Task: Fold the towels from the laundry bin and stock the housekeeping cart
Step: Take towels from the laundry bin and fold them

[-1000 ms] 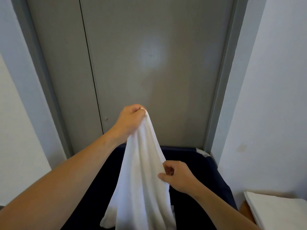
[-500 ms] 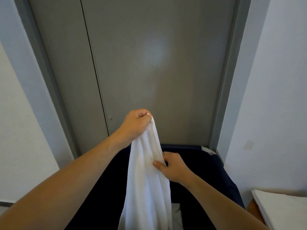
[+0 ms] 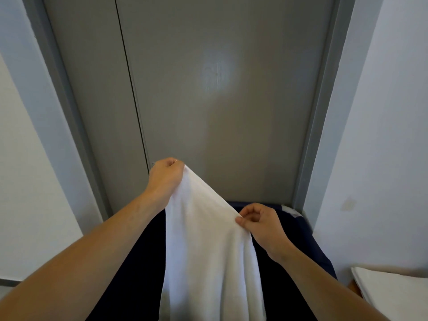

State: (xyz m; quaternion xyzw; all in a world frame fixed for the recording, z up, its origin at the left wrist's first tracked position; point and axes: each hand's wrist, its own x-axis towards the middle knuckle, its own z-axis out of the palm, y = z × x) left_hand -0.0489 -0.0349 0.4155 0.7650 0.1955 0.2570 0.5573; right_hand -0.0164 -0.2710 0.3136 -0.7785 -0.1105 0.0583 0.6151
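I held the white towel (image 3: 208,239) up above the dark laundry bin (image 3: 301,246), left hand (image 3: 165,174) gripping one corner, right hand (image 3: 257,220) pinching its edge (folding looked next).

White towel (image 3: 208,246) pinched betw. both hands, over dark laundry bin (image 3: 301,230).

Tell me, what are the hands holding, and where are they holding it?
Both hold one white towel along its top edge: the left hand grips the upper corner, the right hand pinches the edge lower down.
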